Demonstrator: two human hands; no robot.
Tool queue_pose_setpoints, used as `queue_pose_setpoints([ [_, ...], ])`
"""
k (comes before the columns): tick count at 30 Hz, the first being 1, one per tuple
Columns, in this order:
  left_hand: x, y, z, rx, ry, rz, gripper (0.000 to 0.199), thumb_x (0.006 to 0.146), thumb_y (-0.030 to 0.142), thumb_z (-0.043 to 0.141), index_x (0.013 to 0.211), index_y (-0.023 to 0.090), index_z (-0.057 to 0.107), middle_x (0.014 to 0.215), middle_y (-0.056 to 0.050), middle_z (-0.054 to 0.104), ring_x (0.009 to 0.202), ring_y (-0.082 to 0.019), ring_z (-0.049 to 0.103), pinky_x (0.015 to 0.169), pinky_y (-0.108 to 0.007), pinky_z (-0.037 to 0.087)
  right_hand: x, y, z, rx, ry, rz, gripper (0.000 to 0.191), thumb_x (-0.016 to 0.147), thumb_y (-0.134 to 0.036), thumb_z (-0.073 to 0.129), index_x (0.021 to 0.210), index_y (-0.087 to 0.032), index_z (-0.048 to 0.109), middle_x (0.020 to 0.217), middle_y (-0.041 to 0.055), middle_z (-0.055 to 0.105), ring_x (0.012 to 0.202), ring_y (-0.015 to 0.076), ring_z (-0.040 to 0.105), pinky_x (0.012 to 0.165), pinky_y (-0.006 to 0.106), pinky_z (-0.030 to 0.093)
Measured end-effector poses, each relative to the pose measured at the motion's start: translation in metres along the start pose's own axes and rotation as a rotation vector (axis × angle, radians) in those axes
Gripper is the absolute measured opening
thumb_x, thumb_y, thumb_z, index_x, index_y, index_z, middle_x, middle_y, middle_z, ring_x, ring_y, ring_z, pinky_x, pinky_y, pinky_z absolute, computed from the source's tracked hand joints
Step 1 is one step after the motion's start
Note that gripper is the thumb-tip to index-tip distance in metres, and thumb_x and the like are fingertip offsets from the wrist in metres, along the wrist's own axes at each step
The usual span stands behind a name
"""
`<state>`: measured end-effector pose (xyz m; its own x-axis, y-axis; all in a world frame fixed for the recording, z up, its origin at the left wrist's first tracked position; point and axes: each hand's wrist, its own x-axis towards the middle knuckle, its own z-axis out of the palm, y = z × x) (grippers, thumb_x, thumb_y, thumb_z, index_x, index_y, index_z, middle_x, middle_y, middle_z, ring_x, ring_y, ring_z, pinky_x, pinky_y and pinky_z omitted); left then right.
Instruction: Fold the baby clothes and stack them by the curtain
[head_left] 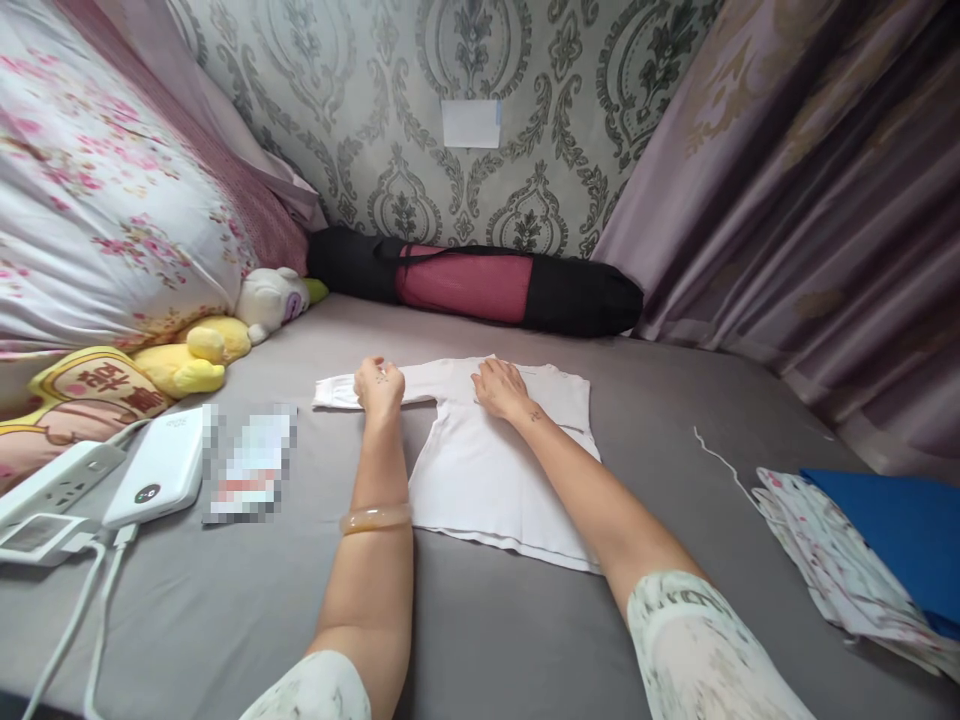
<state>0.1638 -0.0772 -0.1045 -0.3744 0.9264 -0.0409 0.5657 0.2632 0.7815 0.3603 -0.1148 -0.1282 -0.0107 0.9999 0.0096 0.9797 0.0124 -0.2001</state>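
A small pale long-sleeved shirt lies flat on the grey sheet, its hem toward me. One sleeve stretches out to the left; no sleeve sticks out at the right edge. My left hand is closed at the middle of that sleeve, fingers curled in and the fingertips partly hidden. On the upper part of the shirt, near the neckline, my right hand rests palm down with its fingers laid out on the cloth.
A black and red long bag lies along the wall. At left are plush toys, a power bank, a power strip, cables and a blurred packet. Folded cloths and a white string lie at right.
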Motion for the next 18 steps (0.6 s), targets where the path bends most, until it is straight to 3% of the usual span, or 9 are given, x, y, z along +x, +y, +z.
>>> queue_pose_setpoints([
  [3,0.0,-0.003,-0.006,-0.02,0.195,-0.148,0.044,0.087,0.031,0.047,0.128,0.016,0.051,0.139,-0.02,0.045,0.132,-0.037,0.04,0.103,-0.052,0.037,0.017,0.004,0.012,0.019,-0.013,0.064,0.065,0.1,-0.043,0.02,0.152,-0.004,0.027,0.161,0.014,0.019,0.149,0.024,0.012,0.119,0.039,0.006],
  [7,0.002,-0.007,-0.005,-0.04,0.329,-0.272,0.049,0.082,0.03,0.05,0.128,0.013,0.045,0.142,-0.022,0.038,0.134,-0.035,0.037,0.103,-0.049,0.038,0.024,0.009,0.024,0.077,-0.077,0.104,0.072,0.099,-0.049,0.016,0.154,-0.001,0.019,0.163,0.0141,0.01,0.15,0.0227,0.004,0.12,0.04,0.003],
  [11,0.007,-0.014,0.0,-0.018,0.368,-0.325,0.053,0.079,0.027,0.05,0.129,0.014,0.038,0.142,-0.022,0.035,0.133,-0.034,0.039,0.102,-0.049,0.04,0.023,0.01,0.025,0.093,-0.095,0.104,0.073,0.099,-0.05,0.016,0.154,-0.002,0.017,0.163,0.0136,0.009,0.15,0.0218,0.003,0.12,0.04,0.002],
  [18,0.012,-0.02,0.002,0.081,0.297,-0.321,0.064,0.071,0.02,0.053,0.131,0.015,0.028,0.137,-0.029,0.035,0.131,-0.049,0.037,0.094,-0.067,0.039,0.022,0.013,0.017,0.184,-0.073,0.097,0.072,0.099,-0.052,0.014,0.155,-0.009,0.018,0.163,0.011,0.009,0.15,0.0205,0.004,0.12,0.039,0.004],
])
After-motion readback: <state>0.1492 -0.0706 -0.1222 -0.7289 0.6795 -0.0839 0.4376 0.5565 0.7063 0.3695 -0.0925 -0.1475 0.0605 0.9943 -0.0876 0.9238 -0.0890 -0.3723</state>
